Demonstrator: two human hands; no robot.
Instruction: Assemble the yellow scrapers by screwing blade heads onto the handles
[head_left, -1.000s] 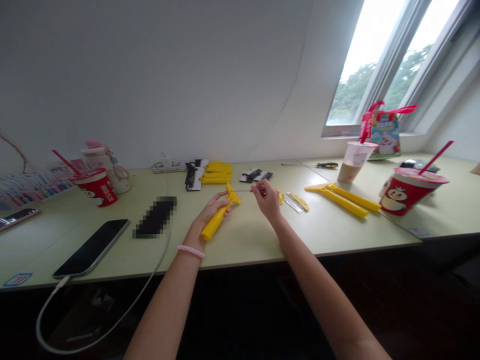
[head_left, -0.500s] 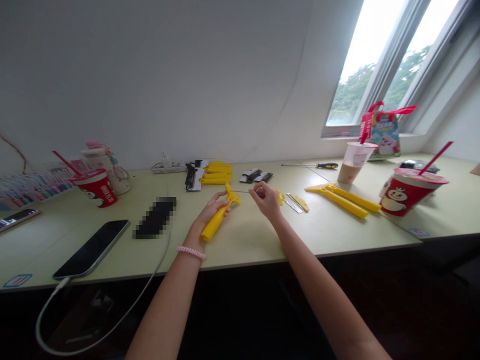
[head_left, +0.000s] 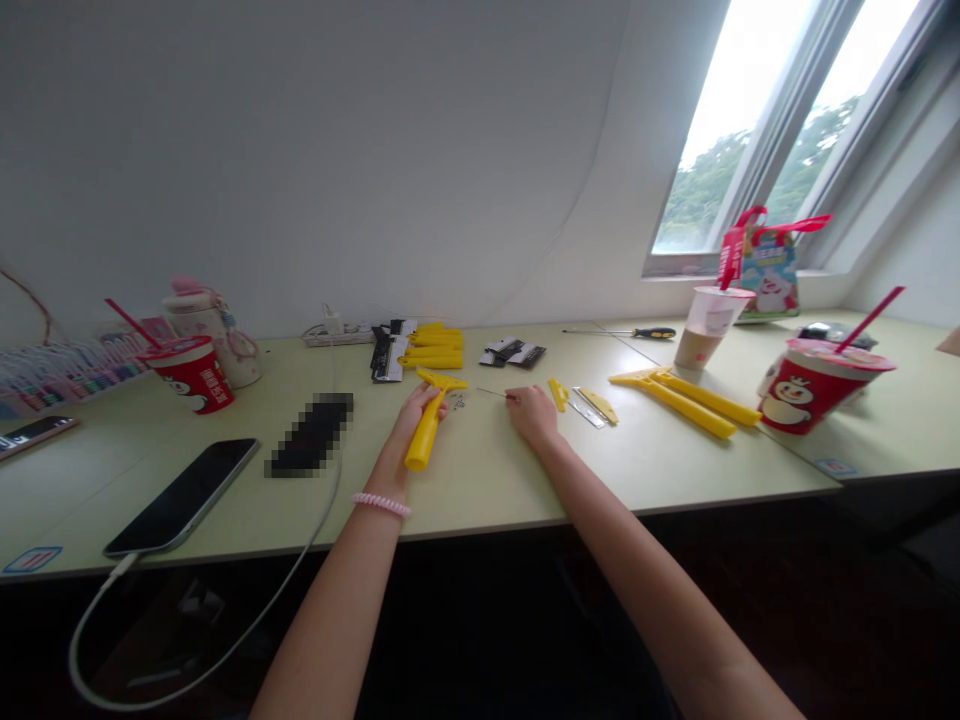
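Observation:
My left hand (head_left: pixel 406 418) is closed around a yellow T-shaped scraper handle (head_left: pixel 426 432), its wide head pointing away from me and its hollow round end towards me. In my right hand (head_left: pixel 534 412), low over the table, is a slim screwdriver (head_left: pixel 493 391); its thin metal shaft points left and its grip is mostly hidden by my fingers. Between the two hands lie several small screws (head_left: pixel 458 401). Just right of my right hand are a small yellow piece (head_left: pixel 558 394), a clear-and-silver blade strip (head_left: pixel 586 408) and a yellow blade cover (head_left: pixel 598 405).
Yellow handles (head_left: pixel 435 350) and black-and-white packets (head_left: pixel 388 352) are piled at the back, with more packets (head_left: pixel 513 352) beside them. Two yellow scrapers (head_left: pixel 686 400) lie right, near a red cup (head_left: pixel 814 390). A screwdriver (head_left: pixel 652 332) lies behind. A phone (head_left: pixel 184 497) with cable is left.
My right hand has drawn the screwdriver away from the scraper head and lowered to the table. My left hand has turned and lowered the scraper slightly leftwards, and the small screws now show.

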